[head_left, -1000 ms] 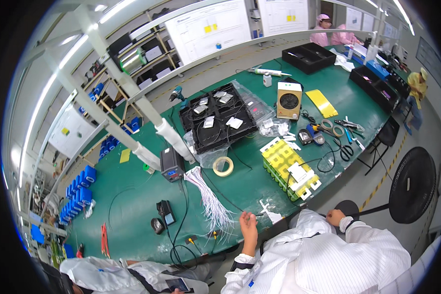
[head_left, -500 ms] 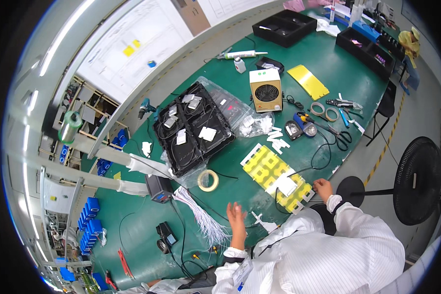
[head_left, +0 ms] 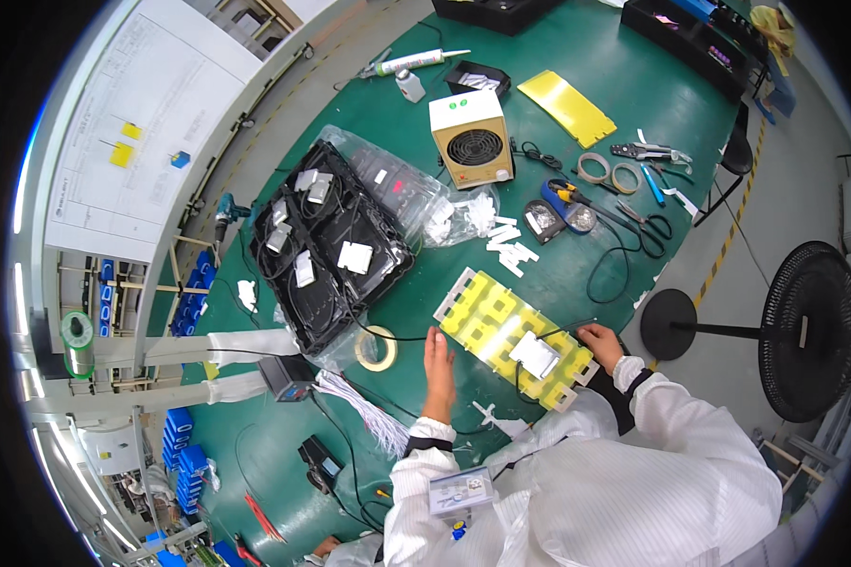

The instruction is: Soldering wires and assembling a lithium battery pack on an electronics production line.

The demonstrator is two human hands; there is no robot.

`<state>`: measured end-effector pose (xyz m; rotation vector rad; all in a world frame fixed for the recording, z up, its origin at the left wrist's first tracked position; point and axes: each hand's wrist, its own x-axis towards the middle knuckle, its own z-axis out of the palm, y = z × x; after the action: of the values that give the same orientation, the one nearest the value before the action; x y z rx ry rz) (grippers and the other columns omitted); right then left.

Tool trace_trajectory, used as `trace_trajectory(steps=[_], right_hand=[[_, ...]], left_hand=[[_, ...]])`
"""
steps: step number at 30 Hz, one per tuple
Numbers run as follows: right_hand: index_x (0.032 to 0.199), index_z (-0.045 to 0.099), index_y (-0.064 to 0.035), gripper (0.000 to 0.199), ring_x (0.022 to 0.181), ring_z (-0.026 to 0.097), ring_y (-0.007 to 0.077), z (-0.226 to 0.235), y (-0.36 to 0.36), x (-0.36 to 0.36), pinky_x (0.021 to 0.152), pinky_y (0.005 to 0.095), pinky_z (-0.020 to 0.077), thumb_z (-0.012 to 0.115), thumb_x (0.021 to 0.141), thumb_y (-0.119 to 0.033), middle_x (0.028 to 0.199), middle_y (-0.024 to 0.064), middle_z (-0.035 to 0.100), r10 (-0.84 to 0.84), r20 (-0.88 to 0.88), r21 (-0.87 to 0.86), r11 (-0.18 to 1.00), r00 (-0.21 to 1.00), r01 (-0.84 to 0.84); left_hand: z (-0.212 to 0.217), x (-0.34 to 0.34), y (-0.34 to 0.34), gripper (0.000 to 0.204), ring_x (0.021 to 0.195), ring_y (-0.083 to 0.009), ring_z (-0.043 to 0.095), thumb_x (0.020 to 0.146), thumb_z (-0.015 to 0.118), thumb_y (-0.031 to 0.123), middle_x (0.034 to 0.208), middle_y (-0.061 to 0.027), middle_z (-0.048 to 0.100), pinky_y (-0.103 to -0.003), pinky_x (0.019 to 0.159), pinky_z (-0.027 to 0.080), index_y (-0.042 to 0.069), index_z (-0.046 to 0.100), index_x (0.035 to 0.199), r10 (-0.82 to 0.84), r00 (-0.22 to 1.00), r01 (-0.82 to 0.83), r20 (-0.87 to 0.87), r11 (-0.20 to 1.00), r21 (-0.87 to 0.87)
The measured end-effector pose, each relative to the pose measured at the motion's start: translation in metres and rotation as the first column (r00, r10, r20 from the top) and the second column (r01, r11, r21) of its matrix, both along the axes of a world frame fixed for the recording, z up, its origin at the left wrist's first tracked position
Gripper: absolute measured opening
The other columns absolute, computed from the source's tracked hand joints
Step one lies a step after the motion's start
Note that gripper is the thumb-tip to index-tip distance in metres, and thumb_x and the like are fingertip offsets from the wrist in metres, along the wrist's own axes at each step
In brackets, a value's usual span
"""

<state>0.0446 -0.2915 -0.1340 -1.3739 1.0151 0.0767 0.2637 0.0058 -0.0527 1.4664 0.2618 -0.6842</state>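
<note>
2 bare hands in view, 1 pers. L hand (head_left: 439,371): fingers straight & close tog., nothing in it, just beside the pack's L end. R hand (head_left: 602,345): fingers bent, at the pack's R edge nr a blk cable; can't tell if it grips or touches anything.

1 yellow-topped pack (head_left: 487,312) lies on the green counter (head_left: 558,274) betw. the 2 hands, nr the front edge, w/ 1 white module (head_left: 535,356) on top.

L of pack: 1 blk case (head_left: 385,269), approx. 6 white modules in it; 1 cream tape roll (head_left: 376,367); 1 bundle of white wires (head_left: 369,413), nr the L wrist.

Beyond pack: several white strips (head_left: 512,248), overlapping, exact no. unclear; 1 beige box w/ round grille (head_left: 474,146); 1 yellow sheet (head_left: 567,107); 1 white bottle (head_left: 409,85); 1 sealant tube (head_left: 423,60).

R-hand side, farther back: 2 tape rolls (head_left: 580,168) side by side, 1 pr scissors (head_left: 654,236), 1 blue pen (head_left: 652,184).

1 blk fan (head_left: 811,331) stands off the counter, far R. 1 power drill (head_left: 223,217) far L, past the case. 1 co-worker's hand (head_left: 326,546) partly shows at bottom.
</note>
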Motion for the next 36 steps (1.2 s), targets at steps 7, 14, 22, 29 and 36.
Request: trace_trajectory(steps=[7, 14, 22, 29, 36], right_hand=[[0.107, 0.071, 0.0035, 0.027, 0.085, 0.063, 0.0121, -0.006, 0.000, 0.000, 0.081, 0.0287, 0.0498, 0.067, 0.097, -0.021, 0.093, 0.0039, 0.072, -0.017, 0.022, 0.059, 0.998, 1.000, 0.015], [0.112, 0.071, 0.0037, 0.029, 0.093, 0.066, 0.0173, -0.023, -0.014, -0.009, 0.086, 0.0323, 0.0517, 0.065, 0.097, -0.021, 0.102, 0.0073, 0.074, 0.143, 0.062, -0.041, 0.989, 0.988, -0.140], [0.113, 0.070, 0.0021, 0.020, 0.083, 0.070, 0.0137, -0.018, -0.039, -0.005, 0.076, 0.0275, 0.0552, 0.061, 0.099, -0.009, 0.097, 0.0047, 0.074, 0.182, 0.031, 0.148, 0.972, 0.983, -0.185], [0.107, 0.067, 0.0070, 0.018, 0.081, 0.065, 0.0135, -0.049, -0.087, 0.029, 0.074, 0.0295, 0.0526, 0.062, 0.095, -0.006, 0.092, 0.0082, 0.072, 0.510, 0.145, -0.385, 0.818, 0.848, -0.427], [0.108, 0.068, 0.0000, 0.018, 0.065, 0.053, 0.0089, -0.075, -0.082, 0.014, 0.059, 0.0278, 0.0451, 0.067, 0.090, 0.000, 0.079, 0.0046, 0.066, 0.533, 0.232, -0.587, 0.744, 0.813, -0.320]], left_hand=[[-0.035, -0.013, 0.015, 0.075, 0.152, -0.0258, 0.031, 0.106, 0.052, 0.051, 0.167, -0.0136, 0.029, -0.047, 0.119, 0.030, 0.009, 0.027, 0.162, 0.088, 0.996, -0.088, -0.012, 0.996, -0.001], [-0.048, -0.125, 0.065, 0.027, 0.083, -0.0094, 0.058, 0.105, 0.061, 0.028, 0.091, -0.0013, 0.066, -0.027, 0.075, 0.047, 0.002, 0.069, 0.107, 0.255, 0.950, -0.288, 0.180, 0.939, 0.186], [-0.043, -0.145, 0.112, 0.017, 0.098, -0.0371, 0.069, 0.092, 0.068, 0.012, 0.104, -0.0174, 0.073, -0.042, 0.086, 0.054, 0.004, 0.072, 0.107, -0.281, 0.719, -0.139, 0.636, 0.838, 0.528], [-0.030, -0.187, 0.147, 0.026, 0.108, -0.0323, 0.064, 0.085, 0.072, 0.009, 0.110, -0.0117, 0.069, -0.046, 0.096, 0.049, 0.006, 0.070, 0.111, -0.502, 0.583, -0.115, 0.638, 0.727, 0.677], [-0.074, -0.227, 0.069, 0.030, 0.117, -0.0285, 0.061, 0.083, 0.076, 0.018, 0.121, -0.0102, 0.065, -0.050, 0.108, 0.041, 0.006, 0.068, 0.110, -0.505, 0.593, -0.268, 0.627, 0.610, 0.745]])
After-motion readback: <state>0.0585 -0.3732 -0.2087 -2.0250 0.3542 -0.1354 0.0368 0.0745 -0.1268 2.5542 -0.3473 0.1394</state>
